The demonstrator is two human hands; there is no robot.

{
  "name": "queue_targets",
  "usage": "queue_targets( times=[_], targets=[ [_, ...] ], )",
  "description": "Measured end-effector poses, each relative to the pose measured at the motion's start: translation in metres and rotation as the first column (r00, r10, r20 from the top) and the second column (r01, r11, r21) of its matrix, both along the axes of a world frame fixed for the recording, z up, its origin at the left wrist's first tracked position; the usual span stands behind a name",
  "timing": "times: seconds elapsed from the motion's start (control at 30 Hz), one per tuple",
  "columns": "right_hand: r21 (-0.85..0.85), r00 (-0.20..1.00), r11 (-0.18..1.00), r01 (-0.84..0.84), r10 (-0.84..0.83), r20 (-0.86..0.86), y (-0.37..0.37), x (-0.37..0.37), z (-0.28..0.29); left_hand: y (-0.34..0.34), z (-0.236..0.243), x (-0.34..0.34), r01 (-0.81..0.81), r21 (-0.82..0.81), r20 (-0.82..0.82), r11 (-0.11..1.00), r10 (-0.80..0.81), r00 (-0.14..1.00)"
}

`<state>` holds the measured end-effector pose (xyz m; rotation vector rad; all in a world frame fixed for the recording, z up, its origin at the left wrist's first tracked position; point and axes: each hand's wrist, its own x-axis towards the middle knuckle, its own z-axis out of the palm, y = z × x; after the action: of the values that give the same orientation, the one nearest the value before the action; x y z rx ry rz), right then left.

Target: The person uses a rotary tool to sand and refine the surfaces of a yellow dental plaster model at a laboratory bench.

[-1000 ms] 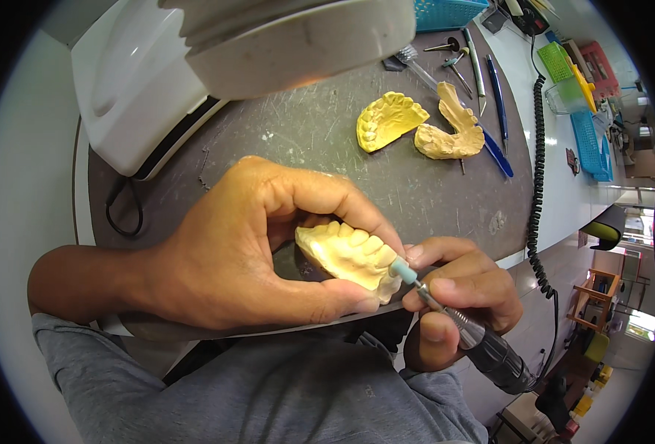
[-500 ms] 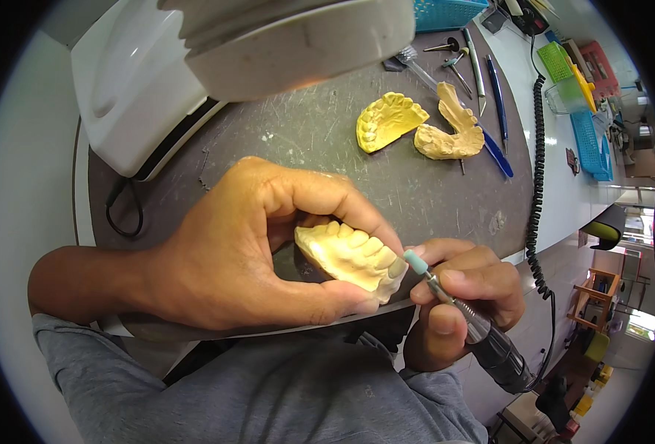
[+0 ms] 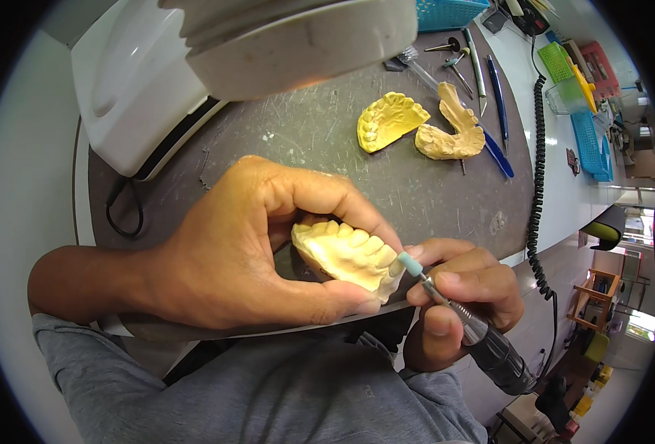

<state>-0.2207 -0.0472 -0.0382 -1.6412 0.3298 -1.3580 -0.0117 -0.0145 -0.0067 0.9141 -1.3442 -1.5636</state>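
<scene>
My left hand (image 3: 261, 251) is closed round a pale yellow dental model (image 3: 346, 255) with a row of moulded teeth, thumb at its near side and index finger over its far side. A greyish tooth-shaped piece (image 3: 395, 269) shows at the model's right end. In my right hand (image 3: 468, 288) is a dental handpiece (image 3: 483, 337) with a black body and metal nose, held like a pen. Its light green grinding tip (image 3: 410, 264) lies at the model's right end, by the greyish piece; whether it touches is hard to tell. My right fingertips are close to the left index finger.
Beyond my hands lie a yellow dental model (image 3: 390, 122) and a tan one (image 3: 453, 133). Several slim tools, among them a blue pen-like one (image 3: 498, 100), lie at the back right. A white lamp head (image 3: 305, 52) overhangs the bench. A coiled black cord (image 3: 539, 185) runs down the right side.
The handpiece's green tip has shifted slightly left, closer over the model's right end. The model has tilted or moved very slightly left in my left hand.
</scene>
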Motion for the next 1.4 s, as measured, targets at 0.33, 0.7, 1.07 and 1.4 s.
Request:
queue_targets(
  times=[0.33, 0.7, 1.07, 1.4],
  targets=[
    [0.050, 1.000, 0.999, 0.010, -0.010, 0.014, -0.0002, -0.0004, 0.0005, -0.0001, 0.0025, 0.0013, 0.006, 0.034, 0.026, 0.999, -0.007, 1.000],
    [0.021, 1.000, 1.000, 0.011, -0.011, 0.003, -0.0019, 0.0001, 0.0030, -0.0014, 0.0017, 0.0020, 0.017, 0.005, 0.052, 1.000, -0.017, 0.998],
    [0.068, 0.999, 0.997, 0.043, -0.044, 0.008, 0.0004, 0.0004, 0.0033, -0.0007, 0.0009, 0.0015, 0.015, 0.031, 0.028, 0.999, -0.016, 0.999],
    [0.081, 0.999, 0.996, 0.029, -0.030, 0.019, 0.0019, -0.0010, 0.0004, -0.0009, -0.0010, 0.0008, 0.007, 0.003, 0.017, 1.000, -0.007, 1.000]
  ],
)
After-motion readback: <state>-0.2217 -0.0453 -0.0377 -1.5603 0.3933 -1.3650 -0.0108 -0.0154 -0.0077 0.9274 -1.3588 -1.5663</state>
